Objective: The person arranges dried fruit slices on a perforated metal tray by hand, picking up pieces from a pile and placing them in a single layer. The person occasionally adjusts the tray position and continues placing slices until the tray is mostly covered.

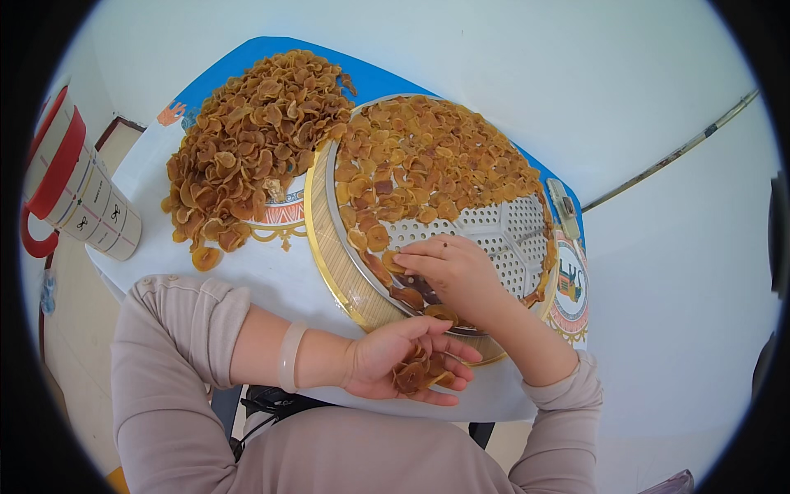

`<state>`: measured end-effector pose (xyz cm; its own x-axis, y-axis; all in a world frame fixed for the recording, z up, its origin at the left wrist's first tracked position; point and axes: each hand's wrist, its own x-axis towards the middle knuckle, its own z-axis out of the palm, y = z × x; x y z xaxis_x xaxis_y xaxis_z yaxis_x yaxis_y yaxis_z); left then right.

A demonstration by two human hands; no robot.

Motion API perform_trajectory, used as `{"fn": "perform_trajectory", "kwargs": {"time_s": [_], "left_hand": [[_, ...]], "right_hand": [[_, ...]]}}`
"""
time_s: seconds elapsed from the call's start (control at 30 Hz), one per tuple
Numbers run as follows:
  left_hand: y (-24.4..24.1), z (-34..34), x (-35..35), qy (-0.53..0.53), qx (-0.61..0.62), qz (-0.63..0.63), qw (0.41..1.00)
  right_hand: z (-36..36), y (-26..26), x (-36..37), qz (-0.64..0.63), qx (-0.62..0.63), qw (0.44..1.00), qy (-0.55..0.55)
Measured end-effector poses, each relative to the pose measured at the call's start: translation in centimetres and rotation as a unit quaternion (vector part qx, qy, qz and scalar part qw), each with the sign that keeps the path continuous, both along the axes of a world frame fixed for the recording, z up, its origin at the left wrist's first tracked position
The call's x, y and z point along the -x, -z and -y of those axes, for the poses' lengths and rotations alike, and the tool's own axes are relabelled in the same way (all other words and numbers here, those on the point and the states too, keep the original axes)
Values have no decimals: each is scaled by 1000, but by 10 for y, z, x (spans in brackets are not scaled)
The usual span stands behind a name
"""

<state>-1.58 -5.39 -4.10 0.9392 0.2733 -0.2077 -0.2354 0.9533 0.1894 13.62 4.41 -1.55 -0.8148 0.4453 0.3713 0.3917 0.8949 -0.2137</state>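
Note:
Palm up, my left hand [395, 361] cups a small bunch of dried brown slices [418, 373] just below the front rim of a round perforated metal tray [407, 232]. My right hand [453, 272] reaches over the tray's near left part, its fingertips on one slice [391, 262]. Whether the fingers pinch that slice or press it down is hard to see. Overlapping slices [426, 148] cover the far part of the tray, and a line of them follows the rim. Bare perforated metal shows in the middle and right. The tray rests on a round woven base [330, 241] with a gold edge.
A large heap of the same slices [265, 136] lies left of the tray on the patterned tablecloth [271, 272]. A tall tumbler [92, 197] with a red lid and handle stands at the left. A white power strip [563, 207] lies right of the tray, near the wall [666, 265].

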Motion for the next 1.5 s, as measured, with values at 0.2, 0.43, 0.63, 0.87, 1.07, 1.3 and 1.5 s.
{"fn": "perform_trajectory", "kwargs": {"time_s": [0.2, 0.43, 0.63, 0.87, 1.07, 1.3, 1.5], "left_hand": [[0, 0, 0, 1, -4, 1, 1000], [0, 1, 1, -1, -7, 1, 1000], [-1, 1, 0, -1, -2, 0, 1000], [7, -1, -3, -62, 5, 62, 996], [0, 2, -2, -117, 34, 50, 991], [-5, -1, -3, -108, 27, 6, 994], [1, -2, -3, -108, 57, 31, 992]], "right_hand": [[2, -3, 8, 8, -23, 1000, 15], [2, -3, 13, -9, -20, 999, 27], [3, -5, 12, -25, 21, 998, 50], [26, -59, -10, -23, 283, 953, 107], [42, -86, -36, 73, 376, 923, -18], [47, -78, -57, 83, 352, 928, -88], [43, -69, -51, 112, 341, 927, -112]]}}
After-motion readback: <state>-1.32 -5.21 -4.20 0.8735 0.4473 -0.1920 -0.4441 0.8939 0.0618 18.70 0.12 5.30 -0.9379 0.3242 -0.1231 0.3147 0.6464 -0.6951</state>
